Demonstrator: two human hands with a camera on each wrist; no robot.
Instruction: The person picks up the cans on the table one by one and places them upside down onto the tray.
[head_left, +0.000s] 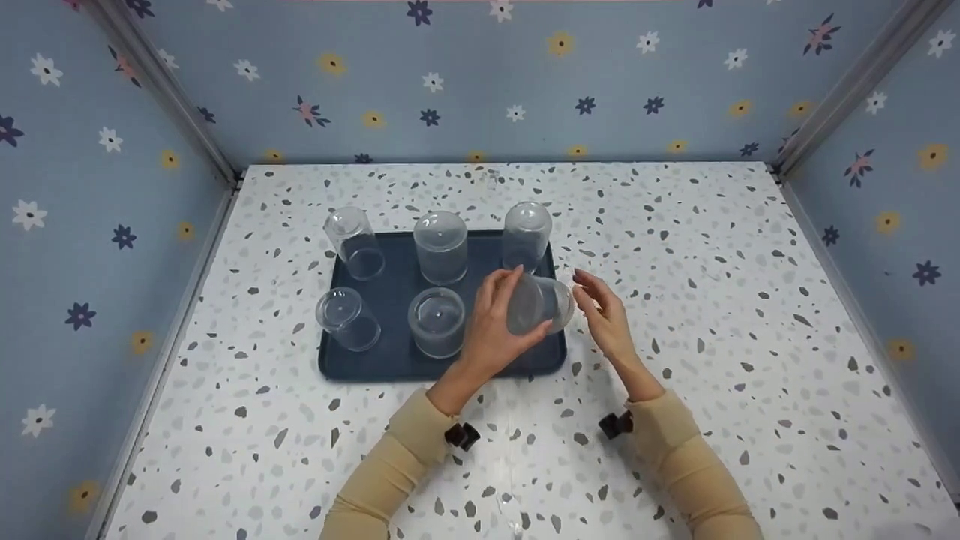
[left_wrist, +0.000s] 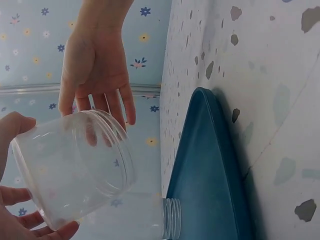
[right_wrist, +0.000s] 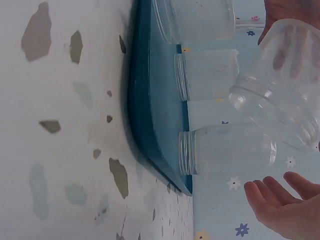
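My left hand (head_left: 491, 330) grips a clear plastic jar (head_left: 536, 306) near its base, fingers on one side and thumb on the other. The jar is tilted above the right end of the dark blue tray (head_left: 390, 367). Its threaded mouth (left_wrist: 112, 152) points obliquely downward in the left wrist view. Close to the jar's right end, my right hand (head_left: 609, 324) has its fingers apart and loosely bent, with nothing held. In the right wrist view its fingertips (right_wrist: 267, 187) show beside the jar.
Several more clear jars stand upside down on the tray, among them a back right jar (head_left: 527, 232) just behind my left hand and a front middle jar (head_left: 437, 322) left of it. The speckled table (head_left: 712, 300) is bordered by flower-patterned walls (head_left: 480, 82).
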